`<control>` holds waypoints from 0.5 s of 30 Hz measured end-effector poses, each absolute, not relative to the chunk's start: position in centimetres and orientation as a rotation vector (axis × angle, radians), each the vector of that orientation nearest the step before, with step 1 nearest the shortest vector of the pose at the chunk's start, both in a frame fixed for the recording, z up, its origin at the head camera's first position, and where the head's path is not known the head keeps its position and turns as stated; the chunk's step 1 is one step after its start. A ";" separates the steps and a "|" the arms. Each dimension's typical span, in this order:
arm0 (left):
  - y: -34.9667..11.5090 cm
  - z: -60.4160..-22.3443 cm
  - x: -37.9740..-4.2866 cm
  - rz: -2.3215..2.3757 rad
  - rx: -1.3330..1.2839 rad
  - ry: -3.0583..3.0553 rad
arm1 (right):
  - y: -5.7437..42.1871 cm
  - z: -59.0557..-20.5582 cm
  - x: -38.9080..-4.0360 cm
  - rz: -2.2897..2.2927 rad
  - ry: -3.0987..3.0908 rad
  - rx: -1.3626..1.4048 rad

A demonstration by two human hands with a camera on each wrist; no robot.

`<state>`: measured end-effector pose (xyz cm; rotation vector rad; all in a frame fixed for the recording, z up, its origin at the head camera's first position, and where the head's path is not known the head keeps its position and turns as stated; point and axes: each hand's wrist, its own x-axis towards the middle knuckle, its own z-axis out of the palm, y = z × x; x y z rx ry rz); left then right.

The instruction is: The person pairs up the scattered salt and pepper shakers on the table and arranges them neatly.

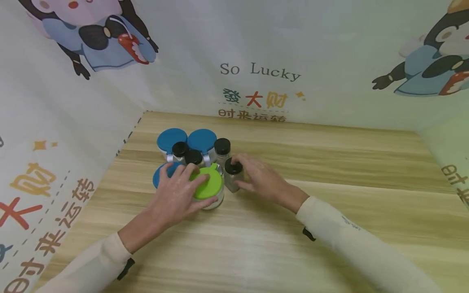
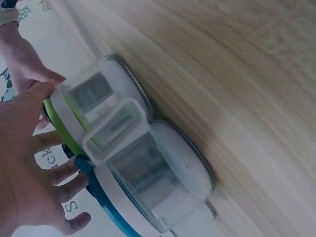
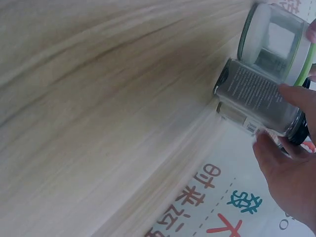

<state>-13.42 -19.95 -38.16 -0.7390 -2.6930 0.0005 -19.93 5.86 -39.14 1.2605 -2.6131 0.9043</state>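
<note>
My left hand [image 1: 171,200] spans the green-lidded jar [image 1: 211,188], its thumb along the near side and other fingers over the lid. In the left wrist view some fingertips reach the blue lid [image 2: 106,197] of a neighbouring jar with a clear handle. My right hand [image 1: 263,179] holds a black-capped spice jar [image 1: 231,183] between thumb and fingers, just right of the green-lidded jar. A printed label [image 3: 252,91] shows on its side in the right wrist view. All these jars stand upright on the table, close together.
Two blue-lidded jars [image 1: 202,139] stand at the back of the cluster. Among them are more black-capped jars [image 1: 222,145]. The wood-grain table [image 1: 329,228] runs to a printed cloth wall [image 1: 329,81] behind and at the left.
</note>
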 end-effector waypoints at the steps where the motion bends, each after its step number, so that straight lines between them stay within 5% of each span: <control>1: -19.8 -38.1 -13.4 0.001 -0.740 -2.703 | 6.0 -39.2 -19.9 0.926 -2.611 1.264; 15: -19.2 -37.4 -12.9 -0.009 -0.837 -2.723 | 8.9 -40.0 -19.5 0.918 -2.635 1.230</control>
